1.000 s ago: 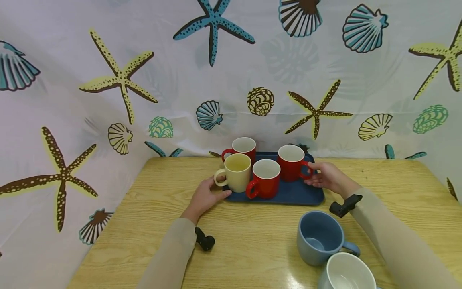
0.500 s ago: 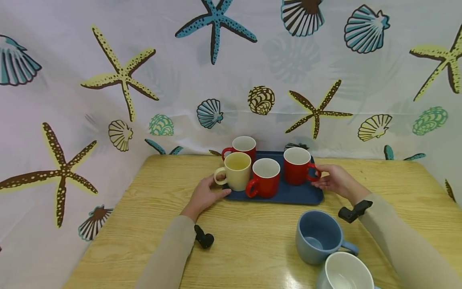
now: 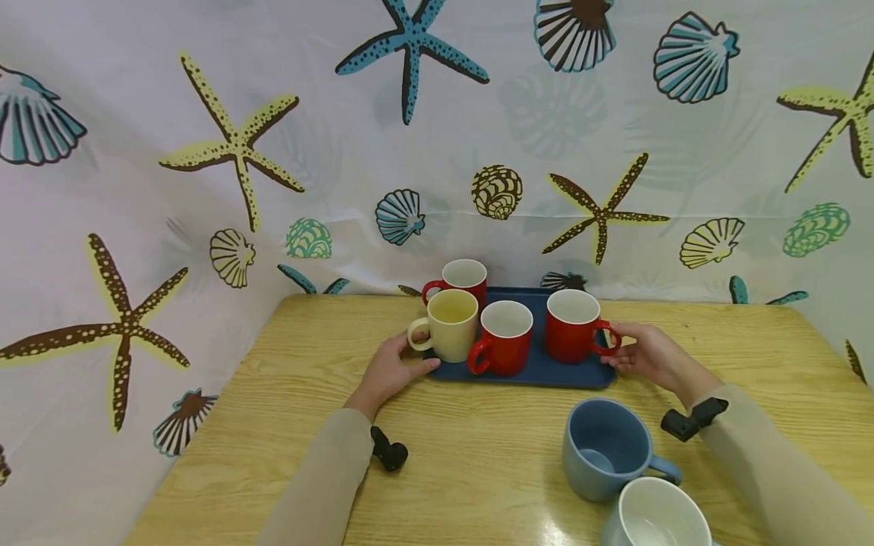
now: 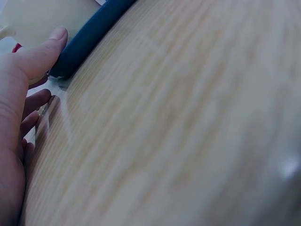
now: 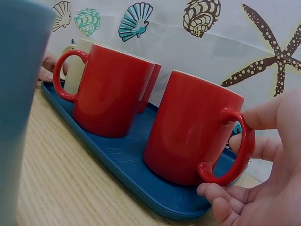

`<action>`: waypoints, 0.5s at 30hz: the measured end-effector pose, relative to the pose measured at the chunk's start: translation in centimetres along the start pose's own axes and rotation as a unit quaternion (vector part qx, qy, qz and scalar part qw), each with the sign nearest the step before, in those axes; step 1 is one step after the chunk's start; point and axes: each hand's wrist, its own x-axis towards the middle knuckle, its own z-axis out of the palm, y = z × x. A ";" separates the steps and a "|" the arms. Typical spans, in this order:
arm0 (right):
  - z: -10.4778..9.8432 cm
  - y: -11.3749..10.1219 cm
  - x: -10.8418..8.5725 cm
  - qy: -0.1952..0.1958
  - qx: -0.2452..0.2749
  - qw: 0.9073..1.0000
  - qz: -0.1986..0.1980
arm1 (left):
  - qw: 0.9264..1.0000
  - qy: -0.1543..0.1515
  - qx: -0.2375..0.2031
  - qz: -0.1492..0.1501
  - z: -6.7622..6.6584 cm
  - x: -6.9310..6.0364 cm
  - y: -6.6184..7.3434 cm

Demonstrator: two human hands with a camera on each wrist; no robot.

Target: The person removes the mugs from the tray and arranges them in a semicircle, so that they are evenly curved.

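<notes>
A dark blue tray (image 3: 546, 377) bears a yellow mug (image 3: 452, 339) and three red mugs. My left hand (image 3: 389, 373) grips the tray's near left corner, its thumb (image 4: 42, 49) along the rim in the left wrist view. My right hand (image 3: 658, 360) holds the handle of the rightmost red mug (image 3: 569, 334), fingers (image 5: 262, 115) at the handle loop in the right wrist view. That mug looks upright on the tray. Another red mug (image 3: 504, 345) stands at the front middle, and the third red mug (image 3: 471, 274) is partly hidden behind the yellow one.
On the wooden table (image 3: 471, 462), nearer me, stand a large blue mug (image 3: 592, 474) and a white-lined mug (image 3: 658, 516) cut off by the frame edge. A seashell-patterned cloth (image 3: 437, 152) hangs behind the table.
My right hand has brought the rightmost red mug toward me and to the right on the tray, toward its near right corner. My left hand has stayed at the tray's left corner.
</notes>
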 end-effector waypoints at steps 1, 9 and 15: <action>-0.1 0.0 -0.1 -0.002 0.000 1.000 0.001 | 1.000 0.001 -0.002 0.003 0.0 0.0 0.0; -0.3 0.4 -1.2 -0.007 -0.009 1.000 0.001 | 1.000 0.001 -0.005 0.001 0.1 0.0 0.0; -0.4 0.5 -1.8 -0.026 -0.026 0.999 -0.022 | 1.000 -0.003 0.003 0.001 0.0 0.0 0.0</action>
